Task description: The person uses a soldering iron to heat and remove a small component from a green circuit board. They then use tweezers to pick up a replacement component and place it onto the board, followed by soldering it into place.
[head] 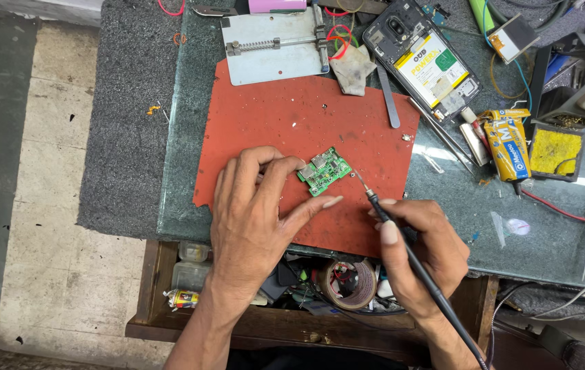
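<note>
A small green circuit board (325, 171) lies on a red mat (285, 116). My left hand (255, 205) rests on the mat and steadies the board with its fingertips at the board's left and lower edges. My right hand (419, 250) grips a thin black soldering iron (402, 240) like a pen. The iron's metal tip touches or nearly touches the board's right edge. Its cable runs down past my wrist.
A metal board holder (275, 48) and a crumpled cloth (352, 68) sit behind the mat. An opened phone with a yellow battery (426, 62), metal tweezers (443, 133), a yellow tube (509, 144) and a yellow sponge tray (556, 151) lie to the right. An open drawer (306, 281) holds tape and clutter.
</note>
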